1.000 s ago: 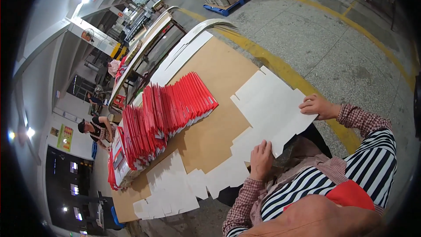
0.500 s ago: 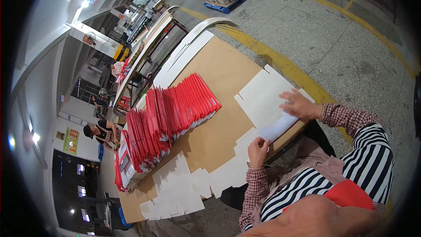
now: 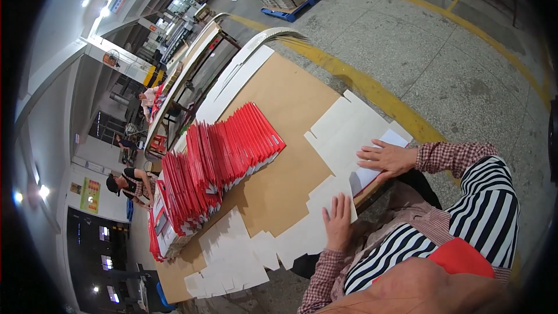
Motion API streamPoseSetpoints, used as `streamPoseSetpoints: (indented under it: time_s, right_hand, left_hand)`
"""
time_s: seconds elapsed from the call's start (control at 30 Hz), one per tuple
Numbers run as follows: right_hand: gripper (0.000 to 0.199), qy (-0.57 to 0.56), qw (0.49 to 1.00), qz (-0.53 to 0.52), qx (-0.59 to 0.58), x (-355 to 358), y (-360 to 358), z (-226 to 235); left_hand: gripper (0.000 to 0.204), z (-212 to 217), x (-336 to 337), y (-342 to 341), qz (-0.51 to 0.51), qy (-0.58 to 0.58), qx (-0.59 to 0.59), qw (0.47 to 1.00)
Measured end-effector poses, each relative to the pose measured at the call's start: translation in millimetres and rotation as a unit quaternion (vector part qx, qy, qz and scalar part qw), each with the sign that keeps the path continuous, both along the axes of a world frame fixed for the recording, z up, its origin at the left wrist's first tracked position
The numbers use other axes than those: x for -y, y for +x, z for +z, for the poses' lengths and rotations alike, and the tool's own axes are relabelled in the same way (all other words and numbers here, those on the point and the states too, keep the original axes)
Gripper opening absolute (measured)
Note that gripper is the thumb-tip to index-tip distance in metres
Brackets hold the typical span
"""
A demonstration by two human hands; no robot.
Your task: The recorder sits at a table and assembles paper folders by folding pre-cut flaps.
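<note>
My right hand lies flat with spread fingers on a folded white sheet at the table's near right edge. A thin strip of red shows along that sheet's lower side. Just left of it, my left hand rests open over pale cut-out card, its fingers stretched out and holding nothing. Beyond my right hand spreads a larger flat piece of white card with slots in its edge. Left of both hands, a long row of red folded paper pieces stands packed on the brown table top.
More cut card lies along the near table edge. Long white sheets line the far side. A co-worker stands at the table's left end. A blue pallet with stacked bundles sits on the floor beyond a yellow line.
My left hand has left the sheet's edge, moved slightly down and opened. My right hand has slid down onto the sheet, which now lies flatter. The whole view has shifted slightly.
</note>
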State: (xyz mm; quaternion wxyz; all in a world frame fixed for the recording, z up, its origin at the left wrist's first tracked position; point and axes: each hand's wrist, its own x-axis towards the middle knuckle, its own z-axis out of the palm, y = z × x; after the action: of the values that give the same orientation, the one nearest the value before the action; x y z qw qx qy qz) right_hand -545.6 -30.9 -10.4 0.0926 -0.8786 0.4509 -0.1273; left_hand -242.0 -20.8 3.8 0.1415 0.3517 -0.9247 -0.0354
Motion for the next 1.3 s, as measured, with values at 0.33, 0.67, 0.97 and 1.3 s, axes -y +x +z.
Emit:
streamPoseSetpoints:
  time_s: [0.33,0.67,0.97,1.3]
  right_hand:
    - [0.067,-0.038,0.998,-0.009,-0.051,3,15,-1]
    - [0.068,-0.148,0.809,-0.451,0.347,-44,-26,-11]
    - [0.07,-0.105,0.974,-0.045,0.196,14,66,38]
    - [0.07,-0.132,0.939,0.035,0.316,32,59,28]
  left_hand:
    - [0.044,-41,15,-12,0.186,-0.018,-0.128,0.974]
    - [0.085,-4,-6,-55,0.035,0.016,0.126,0.991]
    - [0.119,-19,-19,-68,-0.025,0.102,-0.036,0.994]
    - [0.017,20,54,112,0.089,0.232,0.076,0.966]
